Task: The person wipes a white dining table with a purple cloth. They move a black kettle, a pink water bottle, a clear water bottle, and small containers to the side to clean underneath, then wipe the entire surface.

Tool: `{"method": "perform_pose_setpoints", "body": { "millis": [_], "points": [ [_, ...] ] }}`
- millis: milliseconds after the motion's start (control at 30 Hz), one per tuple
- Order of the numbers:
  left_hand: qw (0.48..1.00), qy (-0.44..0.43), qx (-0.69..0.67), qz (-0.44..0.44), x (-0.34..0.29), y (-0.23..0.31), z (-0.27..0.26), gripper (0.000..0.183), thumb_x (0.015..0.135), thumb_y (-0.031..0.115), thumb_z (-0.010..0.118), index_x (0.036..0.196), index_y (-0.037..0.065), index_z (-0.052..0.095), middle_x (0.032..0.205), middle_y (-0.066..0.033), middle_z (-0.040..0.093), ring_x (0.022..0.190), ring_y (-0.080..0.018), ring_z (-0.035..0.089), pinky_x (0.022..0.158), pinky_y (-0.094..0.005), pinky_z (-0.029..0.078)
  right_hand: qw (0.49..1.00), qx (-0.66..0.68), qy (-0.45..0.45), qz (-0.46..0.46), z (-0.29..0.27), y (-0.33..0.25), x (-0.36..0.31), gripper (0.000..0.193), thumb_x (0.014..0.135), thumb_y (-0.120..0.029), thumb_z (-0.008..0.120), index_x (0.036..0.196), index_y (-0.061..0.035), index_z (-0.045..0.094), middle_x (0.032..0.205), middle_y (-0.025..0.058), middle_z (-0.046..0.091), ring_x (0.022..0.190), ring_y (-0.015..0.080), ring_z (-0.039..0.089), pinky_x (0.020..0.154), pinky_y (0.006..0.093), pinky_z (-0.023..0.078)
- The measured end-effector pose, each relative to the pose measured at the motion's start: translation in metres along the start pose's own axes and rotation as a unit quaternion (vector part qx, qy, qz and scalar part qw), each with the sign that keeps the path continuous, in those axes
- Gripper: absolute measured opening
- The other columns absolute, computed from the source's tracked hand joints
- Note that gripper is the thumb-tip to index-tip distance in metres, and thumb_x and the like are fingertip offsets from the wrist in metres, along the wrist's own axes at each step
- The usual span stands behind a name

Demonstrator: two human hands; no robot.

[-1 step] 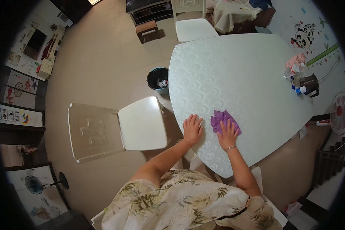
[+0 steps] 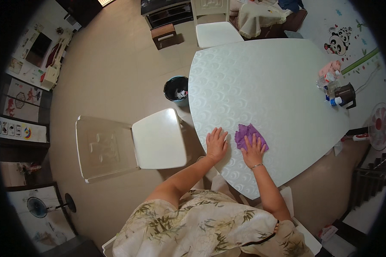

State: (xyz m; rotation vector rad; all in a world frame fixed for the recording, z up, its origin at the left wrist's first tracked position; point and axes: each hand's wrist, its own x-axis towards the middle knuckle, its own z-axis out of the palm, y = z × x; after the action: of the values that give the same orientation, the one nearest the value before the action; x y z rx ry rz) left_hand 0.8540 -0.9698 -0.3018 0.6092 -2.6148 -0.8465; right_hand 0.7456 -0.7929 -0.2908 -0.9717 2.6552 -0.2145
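A crumpled purple cloth lies on the pale, swirl-patterned table close to its near edge. My right hand rests flat on the cloth's near part, fingers spread, with a thin bracelet at the wrist. Left of it, my left hand is laid on the tabletop by the curved left edge, its fingers apart and nothing in it. A gap of bare tabletop separates that hand from the cloth. What lies under my right palm is hidden.
At the table's right side stand a dark kettle and several bottles. A white chair is to the left, with a lined bin beyond it. Another white chair stands at the far edge. A fan is at right.
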Motion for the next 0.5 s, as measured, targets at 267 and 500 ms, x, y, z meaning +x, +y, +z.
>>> {"method": "perform_pose_setpoints", "body": {
  "millis": [267,500],
  "points": [
    [0.971,-0.037,-0.17,0.162,0.05,0.014,0.021,0.05,0.082,0.002,0.057,0.131,0.005,0.051,0.141,-0.023,0.044,0.13,-0.0447,0.041,0.109,-0.0483,0.035,0.964,0.172,0.202,-0.005,0.007,0.008,-0.006,0.053,0.091,-0.012,0.054,0.142,-0.0075,0.04,0.15,0.0189,0.035,0.137,0.0416,0.031,0.116,0.0474,0.021],
    [0.943,-0.195,0.059,0.262,0.067,0.053,0.042,0.053,0.09,0.047,0.053,0.139,0.026,0.051,0.15,-0.0126,0.037,0.141,-0.0407,0.024,0.112,-0.0648,0.014,0.924,0.197,0.255,0.205,0.037,0.026,-0.097,0.056,0.09,-0.01,0.056,0.142,-0.0013,0.037,0.148,0.0256,0.032,0.138,0.0438,0.026,0.115,0.0506,0.02]
  ]
}}
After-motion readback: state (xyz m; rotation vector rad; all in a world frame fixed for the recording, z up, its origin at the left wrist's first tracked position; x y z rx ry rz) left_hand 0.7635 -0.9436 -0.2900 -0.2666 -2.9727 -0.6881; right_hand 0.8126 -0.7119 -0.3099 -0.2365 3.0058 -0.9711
